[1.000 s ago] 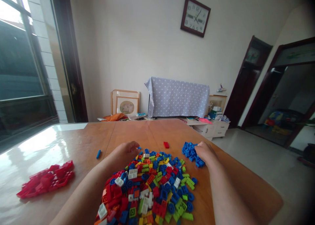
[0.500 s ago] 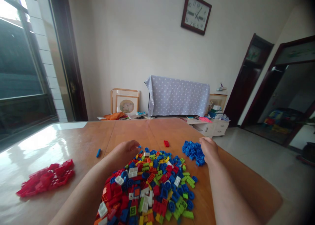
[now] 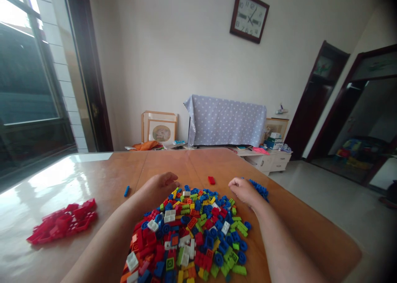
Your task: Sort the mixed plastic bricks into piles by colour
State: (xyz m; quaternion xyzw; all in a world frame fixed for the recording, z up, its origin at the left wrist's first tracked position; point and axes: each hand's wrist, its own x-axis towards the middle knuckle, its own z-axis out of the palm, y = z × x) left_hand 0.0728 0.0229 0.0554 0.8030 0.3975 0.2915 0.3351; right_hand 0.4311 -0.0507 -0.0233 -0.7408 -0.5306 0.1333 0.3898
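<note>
A large pile of mixed toy bricks (image 3: 192, 233) lies on the brown table (image 3: 167, 163). My left hand (image 3: 164, 184) is at the pile's far left edge, its fingers curled together; whatever they hold, if anything, is too small to make out. Beyond the pile's far right edge is my right hand (image 3: 240, 188), fingers closed, with no piece visible in them. Just behind it sits a heap of blue bricks (image 3: 259, 189), partly hidden by the hand. Between the hands, farther back, lies a red brick (image 3: 211, 180).
On the left of the table are a group of red pieces (image 3: 63, 221) and a small blue brick (image 3: 127, 191). Past the table stand a low white cabinet (image 3: 273, 162), a dotted cloth (image 3: 228, 120) over something, and picture frames (image 3: 159, 128).
My right hand has moved left from the blue heap toward the mixed pile. My left hand stays near the pile's far left edge. The view has shifted slightly.
</note>
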